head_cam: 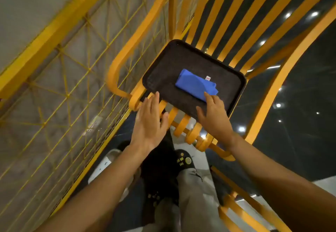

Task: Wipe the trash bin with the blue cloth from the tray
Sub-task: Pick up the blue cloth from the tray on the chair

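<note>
A folded blue cloth (pixel 195 84) with a small white tag lies in a dark brown tray (pixel 163 75). The tray rests on the slats of a yellow bench (pixel 227 22). My right hand (pixel 213 115) reaches over the tray's near edge, its fingertips touching the cloth's near corner, fingers apart. My left hand (pixel 150 122) hovers flat and open just left of the tray's near corner, holding nothing. No trash bin is in view.
A yellow wire-mesh fence (pixel 63 86) with a thick rail runs along the left. The bench's curved armrest (pixel 116 79) stands beside the tray. Below are my legs and black shoes (pixel 181 161) on a dark glossy floor.
</note>
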The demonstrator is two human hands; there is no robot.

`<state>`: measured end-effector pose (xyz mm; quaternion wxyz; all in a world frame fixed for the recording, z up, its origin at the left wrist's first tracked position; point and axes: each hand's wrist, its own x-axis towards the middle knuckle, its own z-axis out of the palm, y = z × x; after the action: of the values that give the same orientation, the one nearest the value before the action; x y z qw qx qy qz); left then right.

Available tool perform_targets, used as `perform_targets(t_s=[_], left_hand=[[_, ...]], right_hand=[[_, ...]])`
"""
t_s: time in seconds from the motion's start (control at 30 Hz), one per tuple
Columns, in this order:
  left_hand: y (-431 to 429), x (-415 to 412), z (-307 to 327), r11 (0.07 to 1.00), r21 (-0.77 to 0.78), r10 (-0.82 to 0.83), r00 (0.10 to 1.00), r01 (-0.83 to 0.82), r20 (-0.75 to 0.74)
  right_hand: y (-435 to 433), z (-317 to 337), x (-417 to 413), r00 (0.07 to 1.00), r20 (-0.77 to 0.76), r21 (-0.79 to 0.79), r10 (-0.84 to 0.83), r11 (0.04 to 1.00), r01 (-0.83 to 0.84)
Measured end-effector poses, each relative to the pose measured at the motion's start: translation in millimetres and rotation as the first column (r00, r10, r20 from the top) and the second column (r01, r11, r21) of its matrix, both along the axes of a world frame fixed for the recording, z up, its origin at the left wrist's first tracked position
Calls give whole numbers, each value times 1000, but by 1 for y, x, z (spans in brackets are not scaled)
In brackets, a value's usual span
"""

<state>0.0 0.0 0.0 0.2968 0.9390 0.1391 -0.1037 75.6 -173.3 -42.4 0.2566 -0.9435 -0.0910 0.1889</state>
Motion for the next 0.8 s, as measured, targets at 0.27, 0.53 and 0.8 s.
perform_targets(t_s=[0.27,0.53,0.8], left_hand=[[-27,88,-75,888,-324,269,939,-327,-212],[-31,138,-130,770,-385,370,848,-509,-381],[-34,142,-153,775,-400,357,861,-489,-361]], right_hand=[[-17,-83,70,666,-528,137,-527,721,679],[-21,-142,102,420,-665,65,-618,512,856],[-6,-166,120,251,-693,11,-676,338,941]])
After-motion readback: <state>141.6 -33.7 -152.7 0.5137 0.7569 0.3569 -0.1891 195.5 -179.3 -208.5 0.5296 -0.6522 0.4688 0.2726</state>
